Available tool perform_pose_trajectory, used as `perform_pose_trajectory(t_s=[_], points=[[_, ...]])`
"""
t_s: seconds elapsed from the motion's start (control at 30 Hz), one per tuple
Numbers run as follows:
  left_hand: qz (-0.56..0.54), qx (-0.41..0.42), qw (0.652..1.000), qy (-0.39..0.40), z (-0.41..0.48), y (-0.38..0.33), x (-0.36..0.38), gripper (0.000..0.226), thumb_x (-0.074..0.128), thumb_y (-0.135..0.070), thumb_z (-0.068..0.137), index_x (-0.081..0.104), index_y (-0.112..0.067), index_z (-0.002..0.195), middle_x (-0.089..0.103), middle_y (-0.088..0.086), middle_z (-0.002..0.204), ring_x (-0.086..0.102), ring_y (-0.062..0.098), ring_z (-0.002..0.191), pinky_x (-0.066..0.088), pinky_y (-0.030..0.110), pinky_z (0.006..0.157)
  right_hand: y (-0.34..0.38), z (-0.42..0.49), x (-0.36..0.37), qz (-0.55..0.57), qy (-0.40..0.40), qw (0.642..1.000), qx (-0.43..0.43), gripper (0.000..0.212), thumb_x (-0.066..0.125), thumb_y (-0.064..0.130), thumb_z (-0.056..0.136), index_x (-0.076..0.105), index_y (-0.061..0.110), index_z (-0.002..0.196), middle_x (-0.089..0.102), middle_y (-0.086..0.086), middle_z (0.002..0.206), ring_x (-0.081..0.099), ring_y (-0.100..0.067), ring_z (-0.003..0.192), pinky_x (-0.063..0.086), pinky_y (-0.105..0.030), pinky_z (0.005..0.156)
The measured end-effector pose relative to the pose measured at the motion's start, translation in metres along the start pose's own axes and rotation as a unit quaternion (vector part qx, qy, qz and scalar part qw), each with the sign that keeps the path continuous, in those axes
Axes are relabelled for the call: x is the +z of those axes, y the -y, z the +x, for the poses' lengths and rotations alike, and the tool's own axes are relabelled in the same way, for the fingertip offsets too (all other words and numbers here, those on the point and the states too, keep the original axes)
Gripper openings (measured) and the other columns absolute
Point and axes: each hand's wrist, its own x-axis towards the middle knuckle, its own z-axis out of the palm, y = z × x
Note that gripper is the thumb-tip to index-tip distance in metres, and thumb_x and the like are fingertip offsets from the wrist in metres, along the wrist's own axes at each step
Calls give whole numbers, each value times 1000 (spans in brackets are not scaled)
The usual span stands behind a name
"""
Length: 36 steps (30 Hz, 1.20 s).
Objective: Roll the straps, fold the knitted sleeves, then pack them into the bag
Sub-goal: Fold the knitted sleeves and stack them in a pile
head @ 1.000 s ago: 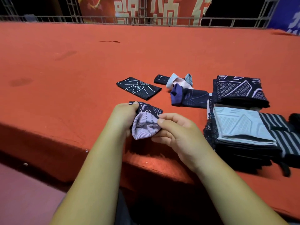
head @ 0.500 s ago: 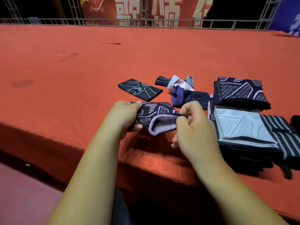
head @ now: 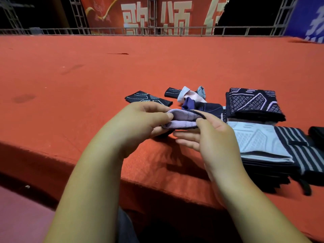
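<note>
Pinching a knitted sleeve (head: 182,120) at its two ends, the left hand (head: 140,123) and right hand (head: 210,137) held it doubled over, lilac inner side showing, just above the near edge of the red carpeted platform (head: 87,85). Each thumb clamped the fabric against the fingers beneath. A stack of folded sleeves (head: 259,142) lay just to the right, and one flat dark sleeve (head: 149,99) lay beyond the left hand.

Red carpeted platform (head: 87,76) carries one flat dark folded sleeve (head: 147,99), a loose heap of sleeves (head: 191,98) just right of it, and two piles at far right, the patterned stack (head: 254,102) behind the grey-topped stack (head: 259,142). A striped strap (head: 306,155) adjoins the nearer pile. The black item (head: 318,135) beyond it is too cropped to identify.
</note>
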Motion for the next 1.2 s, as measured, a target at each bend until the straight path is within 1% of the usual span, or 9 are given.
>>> perform_pose_trajectory(t_s=[0.2,0.43,0.53,0.63,0.73,0.8,0.93,1.07,1.2], points=[[25,22,997,-64,0,-1,1,17,70,1,99,82,-10,103,82,12,102,80,19,90,65,29,79,6,-3,-2,22,-4,1000,-1,39,41,3,109,74,19,123,83,-14,98,83,-33,84,69,-42,75],[114,20,985,-131,0,-3,3,19,75,0,91,79,-19,91,78,-1,81,69,9,62,57,23,53,4,-2,1,6,8,1000,-12,41,41,-1,106,76,16,117,83,-13,98,83,-31,86,69,-44,80],[149,34,974,-167,2,-2,5,23,72,4,87,76,-19,86,79,6,83,69,14,57,57,27,51,4,-3,2,5,10,1000,-16,39,42,-2,105,76,14,116,83,-13,96,83,-31,87,69,-41,78],[161,47,966,-196,4,-2,7,24,69,8,84,73,-16,84,75,12,70,68,20,52,55,30,49,4,-5,3,-4,10,1000,-21,39,42,-3,105,76,14,116,83,-12,96,83,-29,87,69,-40,78],[168,58,957,-227,7,1,8,23,66,9,80,69,-14,82,71,7,62,67,21,48,58,38,50,7,-5,2,-2,11,1000,-24,38,43,-3,105,76,13,118,83,-12,98,83,-28,89,68,-41,81],[210,75,943,-248,8,4,9,22,66,4,78,68,-18,79,70,2,62,70,24,52,62,43,55,9,-5,1,6,15,1000,-24,41,42,-5,104,75,11,121,83,-13,102,83,-27,91,68,-42,84],[264,103,922,-264,9,6,8,14,68,-12,80,64,-25,81,69,-4,71,72,25,69,52,33,59,11,-5,-1,-24,35,998,-35,51,37,-12,100,69,10,131,82,-12,105,82,-21,95,67,-37,87],[212,122,937,-248,10,5,8,17,61,1,78,62,-14,87,66,5,68,72,21,59,56,35,55,12,-4,-3,-101,36,992,-67,41,48,-5,104,73,21,124,84,2,96,82,-15,88,67,-32,82],[125,119,963,-206,11,2,3,21,64,12,81,64,-8,88,58,3,61,55,17,47,46,26,45,14,-5,-9,-190,14,976,-108,22,62,16,106,79,28,108,83,7,88,80,-14,74,67,-45,82]])
